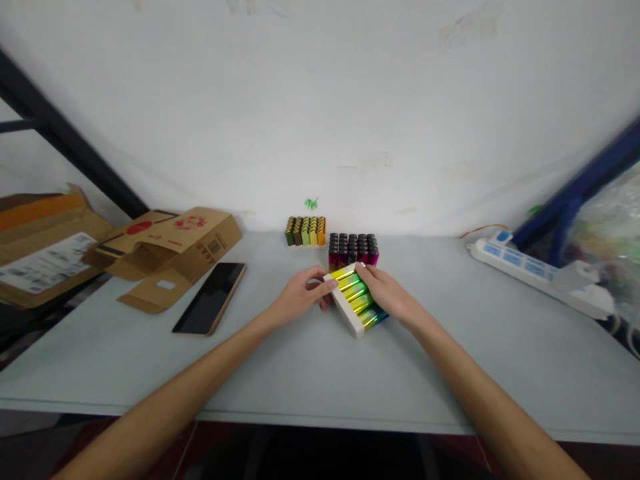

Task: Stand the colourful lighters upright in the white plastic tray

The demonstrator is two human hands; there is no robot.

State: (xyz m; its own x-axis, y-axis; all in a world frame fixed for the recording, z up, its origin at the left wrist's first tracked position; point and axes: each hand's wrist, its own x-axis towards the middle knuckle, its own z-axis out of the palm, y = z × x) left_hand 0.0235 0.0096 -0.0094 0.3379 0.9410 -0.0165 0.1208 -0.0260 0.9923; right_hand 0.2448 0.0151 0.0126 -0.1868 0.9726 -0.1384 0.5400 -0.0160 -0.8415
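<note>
Both of my hands hold a shallow white tray (pixel 345 307) of shiny yellow-green lighters (pixel 358 293), tilted just above or on the table; which one I cannot tell. My left hand (pixel 304 293) grips the tray's left upper corner, with its thumb on the white edge. On the far right side my right hand (pixel 383 288) is wrapped over the lighters and the tray, hiding part of them. Right behind stands a block of upright lighters (pixel 353 250) with black tops and magenta bodies. Farther back to the left is another block of lighters (pixel 305 231) in green, brown, yellow and orange.
A black-screened phone (pixel 210 299) lies left on the grey table (pixel 280 380). Behind it sits an opened cardboard box (pixel 187 233), beside a labelled parcel (pixel 47 257). At right are a white power strip (pixel 540 273) and a clear plastic bag (pixel 610 240). A white wall (pixel 320 100) bounds the back.
</note>
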